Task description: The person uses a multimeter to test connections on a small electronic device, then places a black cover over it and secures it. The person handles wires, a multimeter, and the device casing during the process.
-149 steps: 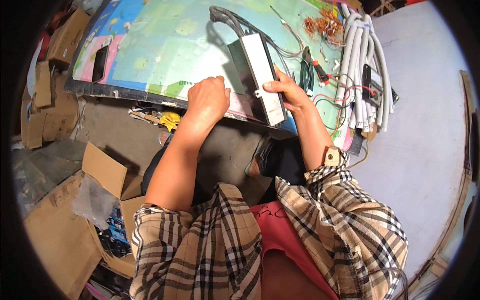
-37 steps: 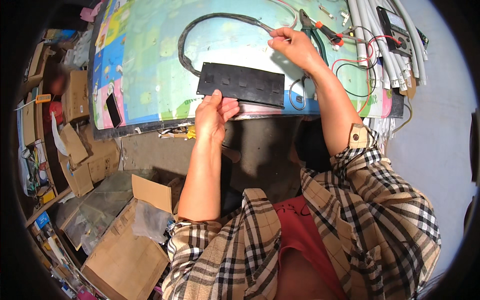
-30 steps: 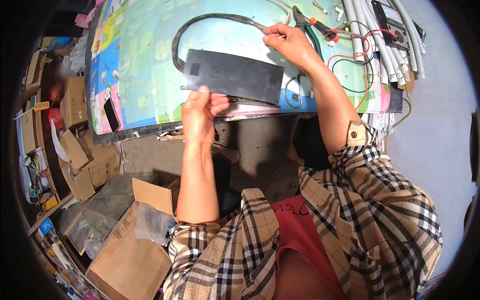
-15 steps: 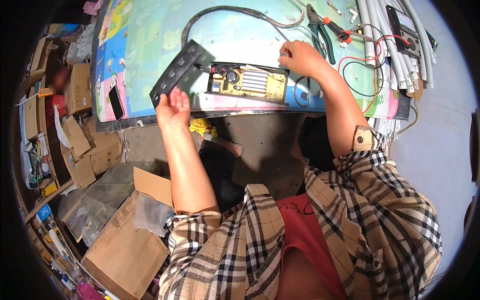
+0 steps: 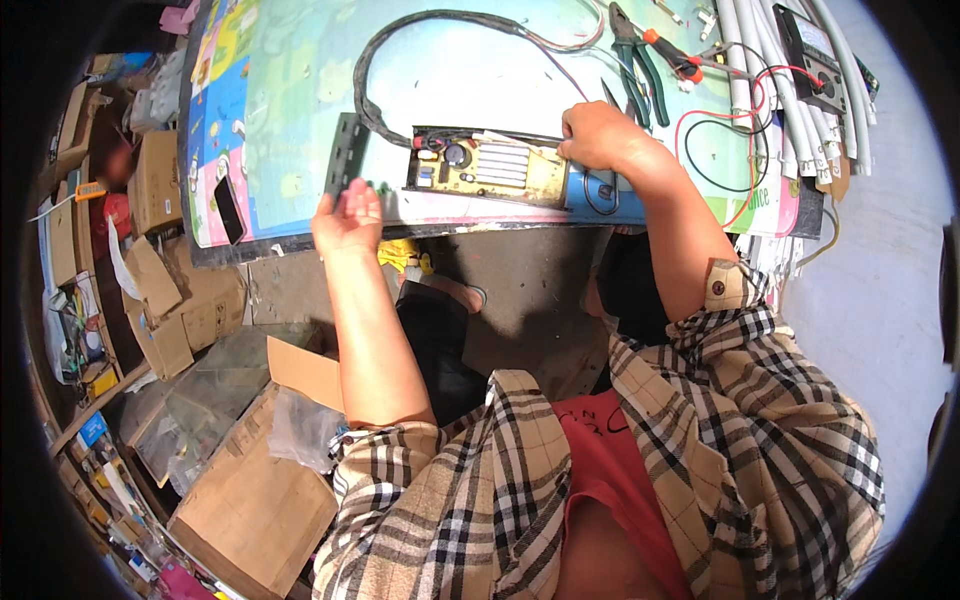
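A black cover panel (image 5: 346,148) with slots stands tilted at the left of the table, its lower end in the fingers of my left hand (image 5: 350,218). Right of it lies an open black case holding a yellowish circuit board (image 5: 500,165) with pale metal strips and a round black part. My right hand (image 5: 608,138) has its fingers closed on the right end of this case. A thick black cable (image 5: 366,80) runs from the case's left end, loops up and over to the right, and ends in thinner wires.
Beyond my right hand lie green-handled pliers (image 5: 640,75) and a red-and-black screwdriver (image 5: 675,57). A multimeter (image 5: 812,60) with red and black leads rests on white tubes (image 5: 752,60) at the right. A phone (image 5: 229,210) lies near the table's left edge; cardboard boxes (image 5: 255,490) stand below.
The cover panel has turned more upright and edge-on in my left hand, apart from the case. The case has shifted slightly left, and my right hand has come down onto its right end.
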`<state>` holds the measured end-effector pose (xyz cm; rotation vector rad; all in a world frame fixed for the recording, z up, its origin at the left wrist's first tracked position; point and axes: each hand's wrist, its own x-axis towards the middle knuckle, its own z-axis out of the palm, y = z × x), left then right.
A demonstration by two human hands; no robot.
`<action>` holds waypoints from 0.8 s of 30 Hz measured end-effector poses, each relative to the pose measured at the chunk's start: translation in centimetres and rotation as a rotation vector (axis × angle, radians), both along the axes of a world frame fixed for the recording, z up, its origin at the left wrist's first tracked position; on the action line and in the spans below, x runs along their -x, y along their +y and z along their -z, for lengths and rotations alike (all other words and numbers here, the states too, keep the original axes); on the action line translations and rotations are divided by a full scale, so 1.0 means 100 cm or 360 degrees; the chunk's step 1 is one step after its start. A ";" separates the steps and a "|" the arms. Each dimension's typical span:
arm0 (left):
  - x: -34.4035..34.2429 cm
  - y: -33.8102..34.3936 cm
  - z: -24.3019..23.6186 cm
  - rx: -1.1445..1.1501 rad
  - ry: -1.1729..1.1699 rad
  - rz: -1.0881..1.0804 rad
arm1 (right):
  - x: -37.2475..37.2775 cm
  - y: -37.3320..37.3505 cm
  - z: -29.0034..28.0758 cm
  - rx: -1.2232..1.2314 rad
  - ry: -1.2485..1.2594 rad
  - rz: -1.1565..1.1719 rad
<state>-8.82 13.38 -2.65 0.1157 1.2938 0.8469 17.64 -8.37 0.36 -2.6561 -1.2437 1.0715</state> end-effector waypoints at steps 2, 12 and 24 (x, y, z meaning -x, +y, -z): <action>-0.013 -0.017 -0.003 0.0074 0.0120 0.0238 | 0.004 0.002 -0.002 -0.0015 0.0031 0.0041; -0.061 -0.118 -0.038 -0.2640 0.1570 0.2067 | 0.017 0.002 -0.013 -0.0224 -0.0034 -0.0017; -0.068 -0.116 -0.045 -0.2846 0.1708 0.2341 | 0.014 0.000 -0.032 -0.0590 0.0089 0.0019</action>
